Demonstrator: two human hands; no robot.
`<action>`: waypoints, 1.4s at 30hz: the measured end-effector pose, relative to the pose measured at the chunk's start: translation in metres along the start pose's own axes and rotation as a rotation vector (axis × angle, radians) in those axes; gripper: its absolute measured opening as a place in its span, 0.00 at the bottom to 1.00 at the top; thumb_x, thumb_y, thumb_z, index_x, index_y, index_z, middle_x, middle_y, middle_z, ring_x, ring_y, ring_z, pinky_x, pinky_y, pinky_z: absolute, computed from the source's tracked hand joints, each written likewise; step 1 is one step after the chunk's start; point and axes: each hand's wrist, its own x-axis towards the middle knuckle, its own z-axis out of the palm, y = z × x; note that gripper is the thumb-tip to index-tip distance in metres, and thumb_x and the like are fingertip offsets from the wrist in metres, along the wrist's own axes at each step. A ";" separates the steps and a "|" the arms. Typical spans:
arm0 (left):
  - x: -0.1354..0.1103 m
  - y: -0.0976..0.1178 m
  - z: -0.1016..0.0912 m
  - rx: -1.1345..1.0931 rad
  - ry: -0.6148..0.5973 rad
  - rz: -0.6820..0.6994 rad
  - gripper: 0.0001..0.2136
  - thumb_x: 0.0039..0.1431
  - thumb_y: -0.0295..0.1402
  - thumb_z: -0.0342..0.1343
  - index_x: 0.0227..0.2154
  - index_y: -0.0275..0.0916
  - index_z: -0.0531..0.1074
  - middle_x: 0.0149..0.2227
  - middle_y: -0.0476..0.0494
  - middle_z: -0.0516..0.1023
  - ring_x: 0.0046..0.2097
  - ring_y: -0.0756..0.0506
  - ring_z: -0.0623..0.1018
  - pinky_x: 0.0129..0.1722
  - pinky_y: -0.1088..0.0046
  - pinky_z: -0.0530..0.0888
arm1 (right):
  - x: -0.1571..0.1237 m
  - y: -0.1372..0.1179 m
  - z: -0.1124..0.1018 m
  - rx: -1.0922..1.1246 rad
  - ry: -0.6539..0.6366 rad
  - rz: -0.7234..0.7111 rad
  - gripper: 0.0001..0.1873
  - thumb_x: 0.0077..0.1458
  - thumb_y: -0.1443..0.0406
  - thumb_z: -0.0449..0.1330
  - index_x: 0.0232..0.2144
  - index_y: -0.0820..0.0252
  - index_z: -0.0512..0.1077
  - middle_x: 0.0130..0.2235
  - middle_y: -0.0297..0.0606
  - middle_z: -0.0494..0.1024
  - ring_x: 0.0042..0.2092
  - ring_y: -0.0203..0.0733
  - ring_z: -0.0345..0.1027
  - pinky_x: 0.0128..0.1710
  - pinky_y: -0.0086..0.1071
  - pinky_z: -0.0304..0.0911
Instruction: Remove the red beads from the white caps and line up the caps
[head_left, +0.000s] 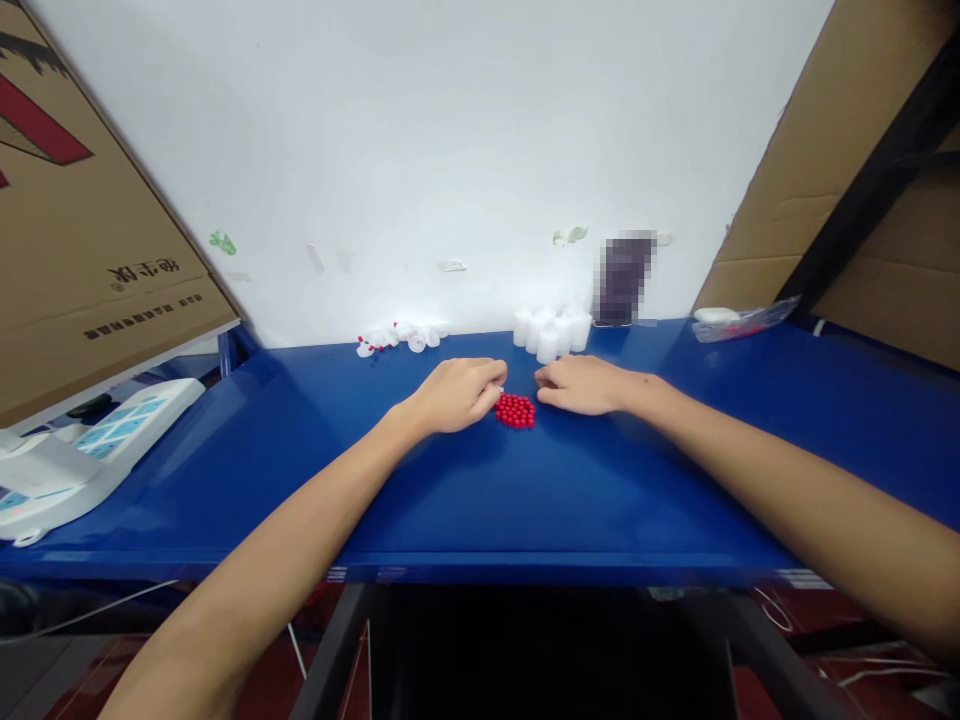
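Note:
My left hand is closed, its fingertips pinched at the left edge of a tight cluster of small red cylindrical pieces. A tiny white bit shows at those fingertips, too small to name. On the other side of the cluster, my right hand rests low over the table with its fingers curled in. What it holds, if anything, is hidden. Just behind the right hand stands a group of white cylinders. Farther back on the left lies a loose pile of small white pieces, some with red parts.
The blue table meets a white wall. A phone-like dark object, pixelated, leans there. A clear plastic bag lies at the back right. At left are a white device with blue panels and a large cardboard box.

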 end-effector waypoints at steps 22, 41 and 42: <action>0.000 -0.001 0.002 -0.026 -0.038 -0.012 0.06 0.59 0.28 0.43 0.27 0.40 0.62 0.26 0.50 0.69 0.27 0.48 0.65 0.30 0.70 0.59 | 0.001 -0.003 -0.002 0.294 0.044 -0.068 0.09 0.55 0.68 0.51 0.24 0.60 0.67 0.26 0.36 0.73 0.28 0.37 0.61 0.30 0.32 0.54; 0.000 -0.002 0.003 -0.022 -0.054 -0.024 0.08 0.60 0.29 0.43 0.28 0.40 0.65 0.26 0.49 0.71 0.27 0.48 0.66 0.30 0.70 0.60 | 0.000 -0.002 0.001 0.389 0.008 -0.094 0.10 0.51 0.65 0.54 0.22 0.61 0.71 0.23 0.34 0.72 0.25 0.35 0.58 0.27 0.32 0.51; 0.000 -0.002 0.003 -0.022 -0.052 -0.024 0.08 0.60 0.29 0.43 0.28 0.40 0.65 0.26 0.49 0.71 0.27 0.48 0.66 0.30 0.70 0.60 | 0.000 -0.002 0.001 0.390 0.010 -0.102 0.11 0.51 0.65 0.54 0.22 0.61 0.71 0.23 0.34 0.72 0.25 0.35 0.58 0.27 0.33 0.51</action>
